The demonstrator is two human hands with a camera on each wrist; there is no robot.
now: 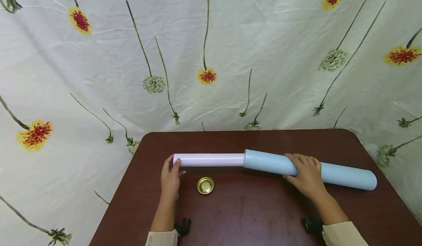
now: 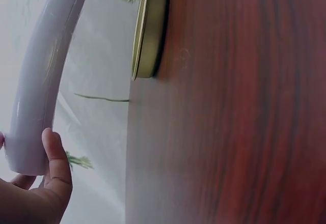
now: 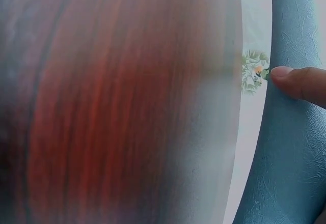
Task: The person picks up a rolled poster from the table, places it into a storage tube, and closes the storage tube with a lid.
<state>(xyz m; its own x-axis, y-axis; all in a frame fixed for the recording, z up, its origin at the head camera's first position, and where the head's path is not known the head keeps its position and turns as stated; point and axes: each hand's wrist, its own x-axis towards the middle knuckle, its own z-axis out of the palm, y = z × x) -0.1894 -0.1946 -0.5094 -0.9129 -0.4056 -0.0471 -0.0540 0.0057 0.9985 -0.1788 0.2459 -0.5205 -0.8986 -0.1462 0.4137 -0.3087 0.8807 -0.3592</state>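
In the head view a pale lilac tube (image 1: 211, 160) runs sideways into the open left end of a wider light blue tube (image 1: 270, 161). My left hand (image 1: 170, 176) grips the lilac tube by its left end, thumb on the near side; the left wrist view shows the thumb (image 2: 57, 158) against that tube (image 2: 41, 81). Around the middle of the blue tube my right hand (image 1: 307, 174) is wrapped from above. Its thumb (image 3: 300, 81) lies along the textured blue surface (image 3: 290, 147) in the right wrist view. The lilac tube's inner end is hidden inside the blue one.
A small round gold lid (image 1: 205, 185) lies on the dark red-brown table (image 1: 244, 209), near my left hand. Behind the table's far edge hangs a white cloth (image 1: 283, 55) printed with flowers. Dark straps circle both wrists.
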